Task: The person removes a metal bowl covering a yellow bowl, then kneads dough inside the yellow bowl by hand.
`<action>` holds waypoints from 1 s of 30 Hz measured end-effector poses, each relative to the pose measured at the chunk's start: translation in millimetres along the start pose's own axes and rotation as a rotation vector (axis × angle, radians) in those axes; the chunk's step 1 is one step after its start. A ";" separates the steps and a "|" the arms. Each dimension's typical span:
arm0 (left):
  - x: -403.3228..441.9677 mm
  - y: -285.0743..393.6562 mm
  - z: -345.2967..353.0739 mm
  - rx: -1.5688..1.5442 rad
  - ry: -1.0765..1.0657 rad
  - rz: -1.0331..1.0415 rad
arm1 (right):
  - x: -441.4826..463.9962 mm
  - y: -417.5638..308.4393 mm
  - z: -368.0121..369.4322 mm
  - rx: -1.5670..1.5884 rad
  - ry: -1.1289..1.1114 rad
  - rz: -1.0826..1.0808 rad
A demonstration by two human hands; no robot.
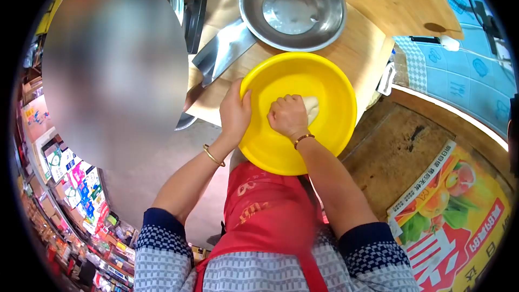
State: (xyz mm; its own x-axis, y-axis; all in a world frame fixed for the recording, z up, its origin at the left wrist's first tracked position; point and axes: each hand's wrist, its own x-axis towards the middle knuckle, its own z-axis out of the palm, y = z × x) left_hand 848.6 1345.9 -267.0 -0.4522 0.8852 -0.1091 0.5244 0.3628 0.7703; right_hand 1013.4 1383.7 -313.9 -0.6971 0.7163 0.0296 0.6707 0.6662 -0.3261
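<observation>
Hands are apart: the left hand (235,111) clamps the left rim of the yellow bowl (338,109), while the right hand (288,115), balled into a fist, is set against the dough (312,107). Inside the bowl, the dough shows at the fist's right side; the bowl overlaps the near edge of the worktop (361,50), with a steel pan (292,10) just beyond.

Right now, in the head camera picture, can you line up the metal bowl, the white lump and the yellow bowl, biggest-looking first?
1. Yellow bowl
2. Metal bowl, a bit smaller
3. White lump, smallest by far, though the right hand hides part
</observation>
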 end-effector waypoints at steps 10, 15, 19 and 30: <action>-0.2 -8.4 -0.5 -0.029 -0.012 0.071 | 27.0 -5.5 7.2 0.153 0.028 -0.125; -2.5 -14.3 3.7 -0.031 0.039 0.098 | 38.8 -8.1 18.7 0.205 -0.091 -0.100; -5.2 -8.8 4.8 0.098 0.089 0.096 | 37.1 -13.6 -11.8 0.223 -0.400 -0.104; -7.2 -10.1 7.5 0.083 0.066 0.057 | 6.3 25.3 -4.9 -0.295 0.025 0.007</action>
State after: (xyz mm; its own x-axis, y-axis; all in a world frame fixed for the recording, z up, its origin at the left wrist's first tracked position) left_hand 852.0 1338.0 -278.8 -0.4645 0.8853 -0.0228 0.6073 0.3371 0.7194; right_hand 1027.2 1406.1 -317.3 -0.6880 0.7237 0.0531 0.7229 0.6900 -0.0377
